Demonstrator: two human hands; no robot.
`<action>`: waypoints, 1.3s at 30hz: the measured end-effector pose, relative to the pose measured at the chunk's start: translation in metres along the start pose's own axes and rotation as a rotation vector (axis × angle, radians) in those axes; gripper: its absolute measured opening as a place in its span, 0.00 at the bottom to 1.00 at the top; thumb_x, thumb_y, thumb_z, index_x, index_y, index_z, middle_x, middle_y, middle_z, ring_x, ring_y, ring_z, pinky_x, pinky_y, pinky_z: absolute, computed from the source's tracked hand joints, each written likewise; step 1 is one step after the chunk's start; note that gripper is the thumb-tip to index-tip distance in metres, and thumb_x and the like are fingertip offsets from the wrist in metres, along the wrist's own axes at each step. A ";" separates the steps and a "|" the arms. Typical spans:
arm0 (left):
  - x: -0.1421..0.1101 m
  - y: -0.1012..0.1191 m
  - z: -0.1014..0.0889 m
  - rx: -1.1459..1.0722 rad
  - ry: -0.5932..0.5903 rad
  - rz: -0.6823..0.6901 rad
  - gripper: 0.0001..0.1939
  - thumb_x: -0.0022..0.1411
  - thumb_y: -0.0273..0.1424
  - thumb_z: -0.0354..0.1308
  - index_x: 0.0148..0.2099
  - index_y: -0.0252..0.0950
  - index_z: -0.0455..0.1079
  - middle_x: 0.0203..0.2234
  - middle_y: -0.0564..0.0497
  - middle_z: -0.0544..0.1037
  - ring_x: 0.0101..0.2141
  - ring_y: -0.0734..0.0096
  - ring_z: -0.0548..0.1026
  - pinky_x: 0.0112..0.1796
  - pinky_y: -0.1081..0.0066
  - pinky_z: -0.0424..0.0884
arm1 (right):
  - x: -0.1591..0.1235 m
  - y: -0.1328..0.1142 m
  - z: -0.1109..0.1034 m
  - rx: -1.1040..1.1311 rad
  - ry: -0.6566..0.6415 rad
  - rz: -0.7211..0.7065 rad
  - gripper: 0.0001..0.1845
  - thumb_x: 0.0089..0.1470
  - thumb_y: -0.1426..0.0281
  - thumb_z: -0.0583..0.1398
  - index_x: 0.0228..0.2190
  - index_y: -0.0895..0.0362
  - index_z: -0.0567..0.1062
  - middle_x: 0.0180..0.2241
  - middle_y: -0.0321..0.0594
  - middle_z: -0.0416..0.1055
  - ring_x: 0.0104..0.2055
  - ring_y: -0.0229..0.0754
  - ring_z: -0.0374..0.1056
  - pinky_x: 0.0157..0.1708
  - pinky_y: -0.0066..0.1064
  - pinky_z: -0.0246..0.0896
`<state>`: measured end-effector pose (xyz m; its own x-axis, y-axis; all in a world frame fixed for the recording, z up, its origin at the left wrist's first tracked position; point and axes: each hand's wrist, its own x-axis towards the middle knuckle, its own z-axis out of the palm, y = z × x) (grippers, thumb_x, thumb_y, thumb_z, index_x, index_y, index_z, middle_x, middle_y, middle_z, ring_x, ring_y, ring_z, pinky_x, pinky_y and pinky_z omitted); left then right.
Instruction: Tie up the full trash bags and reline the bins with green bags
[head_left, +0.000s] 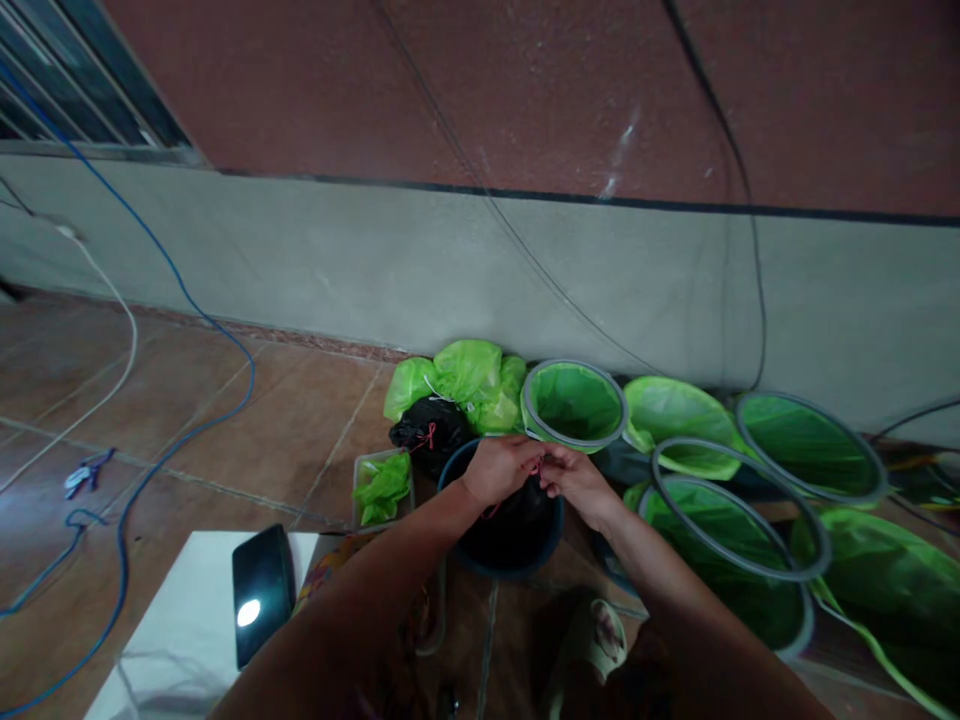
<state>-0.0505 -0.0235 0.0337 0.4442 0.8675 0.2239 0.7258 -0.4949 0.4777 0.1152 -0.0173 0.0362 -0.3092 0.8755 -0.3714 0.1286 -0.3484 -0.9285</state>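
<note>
Both hands [541, 470] pinch red drawstring [534, 466] — over black-lined bin [510, 535].

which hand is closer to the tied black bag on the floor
Left. The left hand is over the dark bin, just right of the black bag. The right hand meets it further right, on the side away from the bag.

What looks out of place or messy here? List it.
The blue cable and white cable trail loose across the floor tiles. The bins with green liners sit crowded and overlapping by the wall. Both the left hand and right hand pinch a red string over the dark bin; nothing looks spilled.
</note>
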 end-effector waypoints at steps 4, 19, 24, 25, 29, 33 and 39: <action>0.001 -0.002 0.000 0.013 0.104 -0.034 0.09 0.67 0.28 0.55 0.39 0.39 0.77 0.36 0.51 0.80 0.37 0.72 0.76 0.38 0.75 0.69 | 0.000 -0.002 0.003 0.015 0.090 0.016 0.14 0.37 0.63 0.63 0.30 0.57 0.77 0.20 0.31 0.68 0.21 0.33 0.62 0.21 0.24 0.54; 0.004 0.001 0.000 0.042 0.021 -0.189 0.13 0.69 0.29 0.51 0.38 0.38 0.77 0.33 0.50 0.77 0.34 0.72 0.75 0.37 0.75 0.67 | -0.003 -0.021 -0.006 0.253 0.214 -0.013 0.09 0.37 0.63 0.65 0.20 0.56 0.74 0.18 0.31 0.66 0.24 0.33 0.60 0.29 0.27 0.60; 0.005 0.001 -0.004 0.055 0.010 -0.227 0.11 0.68 0.29 0.52 0.37 0.38 0.76 0.33 0.50 0.77 0.33 0.72 0.74 0.36 0.74 0.66 | -0.011 -0.035 -0.022 0.298 0.096 0.123 0.20 0.34 0.59 0.72 0.28 0.56 0.76 0.15 0.24 0.57 0.20 0.30 0.54 0.30 0.29 0.65; 0.005 0.000 -0.005 0.058 0.009 -0.231 0.11 0.68 0.28 0.52 0.37 0.37 0.76 0.34 0.50 0.77 0.33 0.71 0.74 0.36 0.73 0.66 | -0.012 -0.037 -0.028 0.249 0.062 0.123 0.21 0.34 0.58 0.72 0.30 0.56 0.77 0.16 0.25 0.59 0.20 0.30 0.56 0.30 0.29 0.65; 0.005 -0.003 -0.009 0.076 0.009 -0.254 0.11 0.67 0.28 0.51 0.36 0.37 0.75 0.34 0.50 0.78 0.34 0.70 0.74 0.35 0.73 0.65 | -0.012 -0.038 -0.062 -0.370 0.057 0.068 0.14 0.39 0.59 0.70 0.29 0.54 0.80 0.20 0.33 0.69 0.23 0.36 0.63 0.28 0.29 0.58; 0.004 -0.002 -0.004 0.072 -0.024 -0.214 0.11 0.67 0.28 0.52 0.35 0.37 0.75 0.33 0.49 0.78 0.35 0.69 0.75 0.35 0.72 0.66 | -0.008 -0.027 -0.092 -1.097 0.288 0.048 0.06 0.46 0.64 0.66 0.28 0.52 0.82 0.25 0.40 0.75 0.29 0.45 0.70 0.30 0.34 0.56; 0.002 0.003 0.004 0.071 -0.071 -0.183 0.12 0.67 0.29 0.51 0.36 0.37 0.75 0.34 0.49 0.78 0.35 0.68 0.75 0.36 0.72 0.66 | -0.007 -0.023 -0.095 -1.029 0.369 -0.043 0.22 0.48 0.67 0.64 0.47 0.57 0.79 0.39 0.47 0.78 0.34 0.47 0.72 0.36 0.36 0.61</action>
<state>-0.0455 -0.0232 0.0318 0.3356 0.9388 0.0770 0.8320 -0.3338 0.4431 0.2035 0.0166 0.0605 -0.0527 0.9864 -0.1554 0.9035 -0.0192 -0.4282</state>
